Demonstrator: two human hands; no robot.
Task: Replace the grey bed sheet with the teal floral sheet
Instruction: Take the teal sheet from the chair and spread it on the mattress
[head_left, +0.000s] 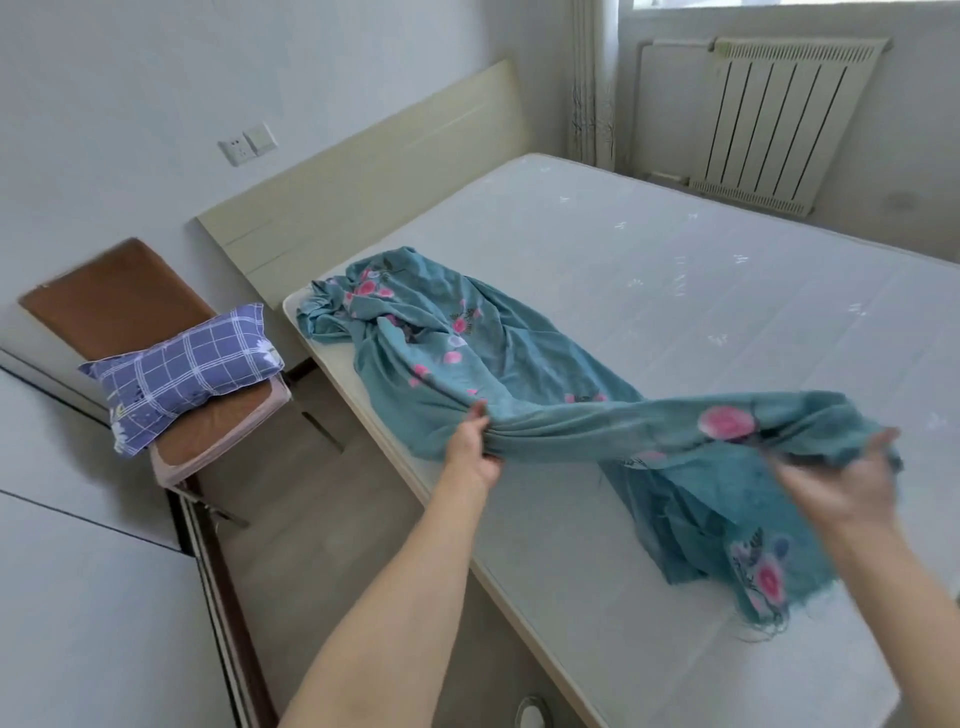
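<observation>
here the teal floral sheet (498, 358) is lying bunched in a long rope across the near left part of the bare mattress (675, 270), one crumpled end sitting near the headboard (374, 171) corner and the other end trailing down toward the near edge with a frayed hem showing. the left hand (475, 449) is gripping a gathered fold of the sheet at the mattress's left edge, fingers curled round the cloth. the right hand (841, 478) is blurred, but its fingers are curling into the sheet's raised stretch, holding it lifted off the mattress, so the cloth is hanging taut between the two hands and draping down below the right one. pink flowers are showing on the fabric near both ends.

beside the bed on the left, a chair (124, 301) with a brown seat and back is standing against the wall, and a purple checked pillow (182, 369) is resting on its seat. a white radiator (769, 124) is leaning under the window at the far right, with a curtain (592, 83) hanging just to its left. a socket and switch (247, 145) are sitting on the wall above the headboard's left end.
</observation>
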